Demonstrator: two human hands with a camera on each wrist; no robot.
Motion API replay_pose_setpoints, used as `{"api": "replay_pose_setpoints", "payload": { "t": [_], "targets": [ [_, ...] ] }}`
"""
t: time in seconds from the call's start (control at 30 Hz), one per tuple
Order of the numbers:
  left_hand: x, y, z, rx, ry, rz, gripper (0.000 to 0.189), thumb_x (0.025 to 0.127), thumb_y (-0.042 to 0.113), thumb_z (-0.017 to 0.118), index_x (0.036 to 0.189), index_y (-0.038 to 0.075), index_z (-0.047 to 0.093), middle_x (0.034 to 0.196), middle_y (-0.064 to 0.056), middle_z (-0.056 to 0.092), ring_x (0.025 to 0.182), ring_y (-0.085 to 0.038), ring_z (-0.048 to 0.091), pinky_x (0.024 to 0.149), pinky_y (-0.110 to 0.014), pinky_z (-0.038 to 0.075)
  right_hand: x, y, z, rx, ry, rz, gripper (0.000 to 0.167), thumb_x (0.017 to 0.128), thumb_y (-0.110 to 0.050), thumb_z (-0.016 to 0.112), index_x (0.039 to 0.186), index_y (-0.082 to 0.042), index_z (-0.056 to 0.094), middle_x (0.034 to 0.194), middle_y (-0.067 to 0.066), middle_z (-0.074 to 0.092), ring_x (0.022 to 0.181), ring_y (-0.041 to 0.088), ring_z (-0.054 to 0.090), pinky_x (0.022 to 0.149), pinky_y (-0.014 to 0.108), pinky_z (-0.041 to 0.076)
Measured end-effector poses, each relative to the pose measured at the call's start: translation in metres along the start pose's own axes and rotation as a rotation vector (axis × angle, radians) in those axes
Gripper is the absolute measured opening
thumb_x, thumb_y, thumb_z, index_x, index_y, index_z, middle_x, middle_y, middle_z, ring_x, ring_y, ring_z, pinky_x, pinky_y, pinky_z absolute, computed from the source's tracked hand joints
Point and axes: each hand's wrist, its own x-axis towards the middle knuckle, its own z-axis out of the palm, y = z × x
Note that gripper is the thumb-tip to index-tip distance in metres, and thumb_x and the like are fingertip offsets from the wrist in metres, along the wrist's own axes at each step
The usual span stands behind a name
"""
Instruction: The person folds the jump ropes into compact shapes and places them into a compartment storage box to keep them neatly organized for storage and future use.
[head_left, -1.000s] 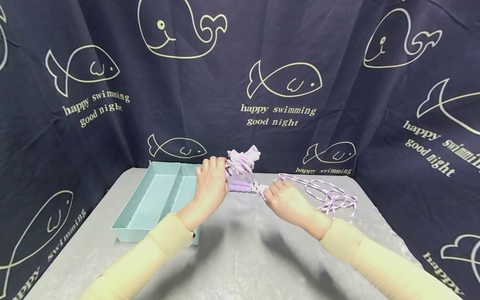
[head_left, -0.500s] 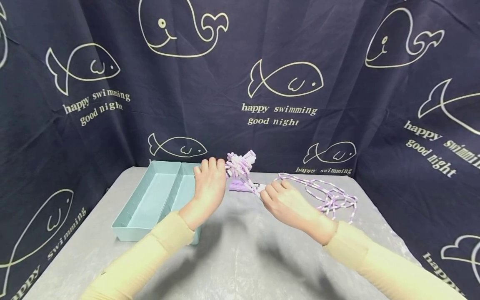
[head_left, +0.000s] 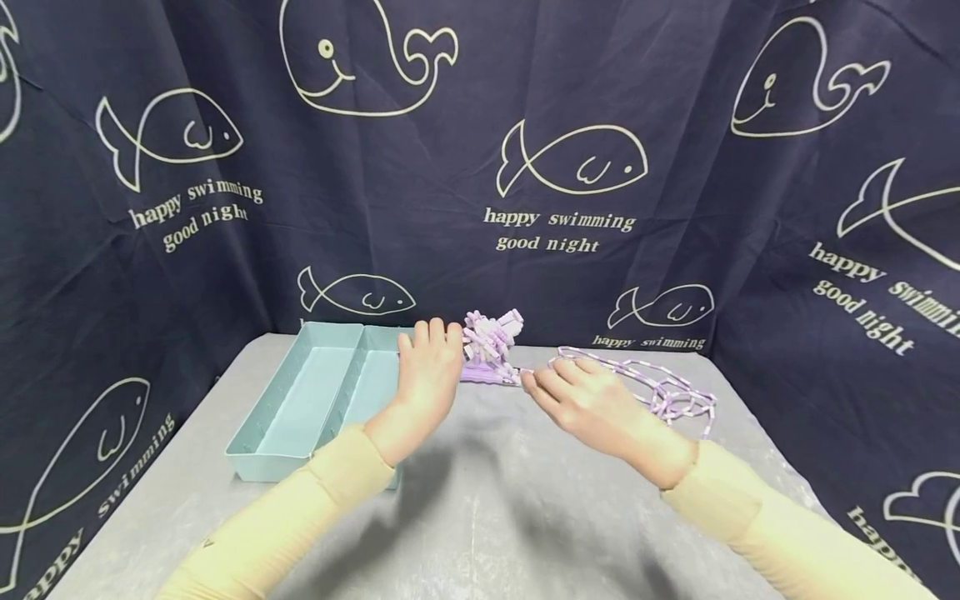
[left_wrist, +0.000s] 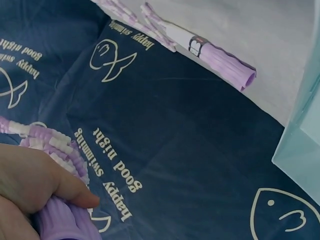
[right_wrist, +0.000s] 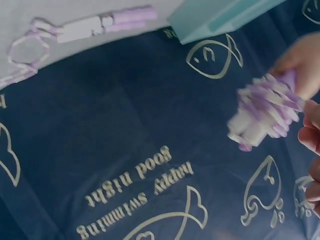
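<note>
A purple-and-white beaded jump rope is bundled around its purple handle, which my left hand grips just right of the tray. My left thumb and fingers wrap the handle in the left wrist view. My right hand, fingers bent, pinches a strand at the bundle's right side; in the right wrist view its fingertips meet the beaded bundle. Another purple-and-white handle lies on the table behind, with beaded rope leading off it. Whether both handles share one rope I cannot tell.
A light teal two-compartment tray stands on the left of the grey table. Loose loops of beaded rope lie at the right. A dark blue fish-print cloth hangs behind and along the sides.
The bundle has come down a little, and my left hand has shifted slightly right. The strand stretched between the hands has shortened, and my right hand's fingers have turned toward the bundle.
</note>
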Motion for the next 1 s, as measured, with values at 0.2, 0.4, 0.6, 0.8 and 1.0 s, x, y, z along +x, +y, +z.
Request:
{"api": "replay_pose_setpoints", "payload": {
  "t": [0.2,0.4,0.6,0.8,1.0],
  "targets": [
    [-0.001,0.006,-0.002,0.020,0.081,0.053,0.013,0.085,0.005,0.046,0.093,0.006,0.056,0.081,-0.010,0.052,0.077,-0.028,0.048,0.059,-0.038,0.033,0.014,0.006,-0.012,0.261,0.040,0.205,0.013,0.090,-0.008,0.058,0.086,-0.006,0.070,0.086,0.005,0.057,0.062,0.017,0.054,0.050,0.028,0.047],
    [-0.003,0.009,-0.006,0.046,0.106,0.139,0.019,0.087,0.005,0.041,0.098,0.006,0.056,0.082,-0.009,0.052,0.076,-0.027,0.048,0.059,-0.038,0.033,0.024,0.010,-0.018,0.440,0.069,0.364,0.019,0.068,0.002,0.077,0.080,-0.008,0.066,0.077,0.000,0.059,0.062,0.010,0.057,0.057,0.022,0.049],
    [-0.008,0.012,-0.009,0.052,0.126,0.234,0.022,0.090,0.004,0.035,0.098,0.006,0.056,0.081,-0.008,0.050,0.074,-0.025,0.047,0.060,-0.037,0.035,0.030,0.021,-0.016,0.483,0.093,0.508,0.032,0.058,-0.005,0.087,0.079,-0.007,0.063,0.069,-0.001,0.063,0.057,0.006,0.058,0.053,0.017,0.047],
    [-0.011,0.016,-0.015,0.041,0.173,0.300,0.021,0.093,0.006,0.033,0.096,0.008,0.054,0.082,-0.006,0.048,0.074,-0.024,0.047,0.061,-0.037,0.035,0.031,0.031,-0.018,0.758,-0.041,0.793,0.030,0.064,-0.006,0.084,0.085,-0.008,0.062,0.073,-0.002,0.062,0.043,0.002,0.054,0.041,0.017,0.044],
    [-0.009,0.018,-0.020,0.049,0.197,0.310,0.020,0.094,0.008,0.033,0.096,0.009,0.054,0.084,-0.006,0.048,0.076,-0.024,0.046,0.062,-0.037,0.036,0.032,0.041,-0.014,1.026,-0.174,1.035,0.032,0.074,-0.005,0.077,0.101,-0.006,0.061,0.085,0.009,0.056,0.042,0.012,0.056,0.040,0.028,0.046]
  ]
}}
